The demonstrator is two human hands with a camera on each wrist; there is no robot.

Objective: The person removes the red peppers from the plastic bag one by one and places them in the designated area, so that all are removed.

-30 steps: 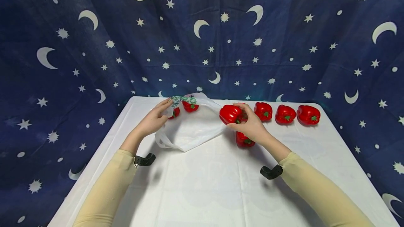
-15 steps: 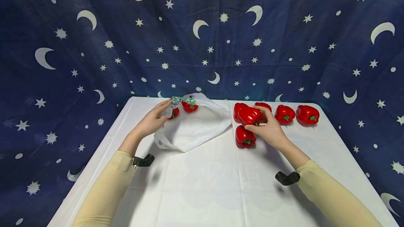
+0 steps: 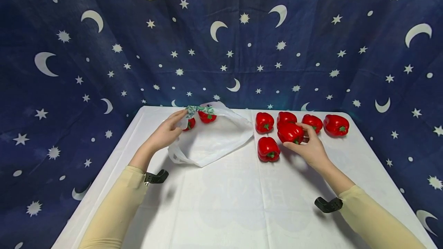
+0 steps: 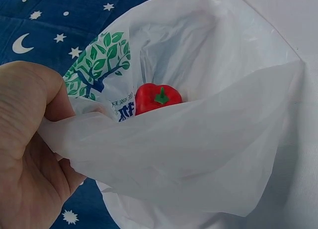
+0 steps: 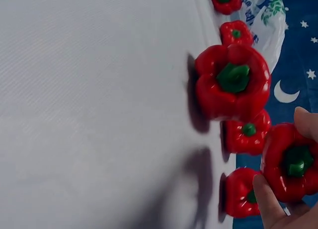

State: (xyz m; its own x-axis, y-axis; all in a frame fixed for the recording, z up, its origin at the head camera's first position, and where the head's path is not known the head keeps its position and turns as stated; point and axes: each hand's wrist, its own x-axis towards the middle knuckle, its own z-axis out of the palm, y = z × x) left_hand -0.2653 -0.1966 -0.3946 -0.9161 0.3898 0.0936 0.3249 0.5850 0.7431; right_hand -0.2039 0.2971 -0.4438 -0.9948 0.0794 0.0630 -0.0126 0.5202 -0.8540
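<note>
Fingers (image 3: 304,126) curled round red pepper (image 3: 290,132), thumb beneath.

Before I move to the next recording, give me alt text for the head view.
A right hand grips a red bell pepper among five more on a white table, while the left hand holds open a white plastic bag with two peppers at its mouth.

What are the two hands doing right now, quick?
Left hand: grips the rim of the bag, holding it open.
Right hand: holds a red pepper just above the table.
</note>
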